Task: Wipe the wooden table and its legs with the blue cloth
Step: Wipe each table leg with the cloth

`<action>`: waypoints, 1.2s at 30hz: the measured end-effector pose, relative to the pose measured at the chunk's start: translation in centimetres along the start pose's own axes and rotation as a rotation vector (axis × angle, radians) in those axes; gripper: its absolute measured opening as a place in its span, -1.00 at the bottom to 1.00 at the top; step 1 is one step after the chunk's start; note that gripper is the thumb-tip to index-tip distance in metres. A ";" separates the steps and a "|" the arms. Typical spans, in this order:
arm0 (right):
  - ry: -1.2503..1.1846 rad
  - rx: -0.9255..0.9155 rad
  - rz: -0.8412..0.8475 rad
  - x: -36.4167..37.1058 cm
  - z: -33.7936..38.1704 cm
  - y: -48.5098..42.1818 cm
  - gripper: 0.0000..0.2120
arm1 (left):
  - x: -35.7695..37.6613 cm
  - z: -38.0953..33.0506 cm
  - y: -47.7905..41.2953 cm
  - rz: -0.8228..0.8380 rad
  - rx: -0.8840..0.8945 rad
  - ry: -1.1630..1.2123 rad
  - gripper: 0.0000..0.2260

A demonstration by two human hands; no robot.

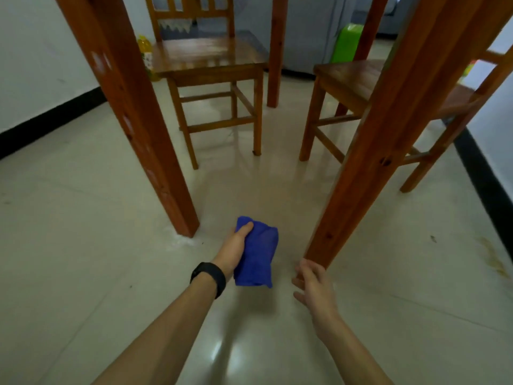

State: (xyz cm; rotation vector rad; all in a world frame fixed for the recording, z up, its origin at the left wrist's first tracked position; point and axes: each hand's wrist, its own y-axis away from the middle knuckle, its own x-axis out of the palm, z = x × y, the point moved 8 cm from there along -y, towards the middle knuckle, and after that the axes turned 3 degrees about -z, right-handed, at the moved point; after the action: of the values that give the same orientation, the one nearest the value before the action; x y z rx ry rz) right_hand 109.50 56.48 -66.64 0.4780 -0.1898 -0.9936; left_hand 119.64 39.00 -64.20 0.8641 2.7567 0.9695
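**Item: leg-wiping step, seen from floor level.**

- Blue cloth [256, 254]: folded into a pad and clamped in the left hand [234, 247], thumb over its top edge. It is held above the floor [83, 245], between the two near legs.
- Right hand [313, 284]: fingers [301, 273] apart and loosely bent, holding nothing. They are just beside the foot of the near right table leg [374, 151]; whether they touch it cannot be told.
- Near left table leg [133, 115]: ahead and to the left of the cloth-holding fingers, with pale scuffs along its face.
- Top surface: out of view.
- Two chairs [211, 65]: well beyond the fingers.

**Handling note (judgement):** Wrap the pad round one leg and draw it full length, face by face, down to the foot where grime gathers. Steady the leg with the free fingers, and refold the cloth to a clean side between legs.
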 end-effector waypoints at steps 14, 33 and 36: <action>0.204 -0.394 0.544 18.2 9.4 4.9 -0.51 | -10.5 -8.9 6.5 0.015 0.120 -0.506 -0.56; 1.008 -1.568 -0.190 32.8 40.5 14.5 -0.24 | -23.2 -47.2 18.2 -0.893 1.589 -1.246 -0.44; 1.159 -1.428 -0.192 34.4 38.8 11.7 -0.24 | -23.0 -47.4 17.0 -0.799 1.613 -1.205 -0.46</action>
State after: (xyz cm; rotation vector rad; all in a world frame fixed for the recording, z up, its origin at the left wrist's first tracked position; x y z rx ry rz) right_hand 122.73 21.28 -29.05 -0.3233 1.5394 -0.6709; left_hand 134.49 11.41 -18.53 0.0646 1.7887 -1.5301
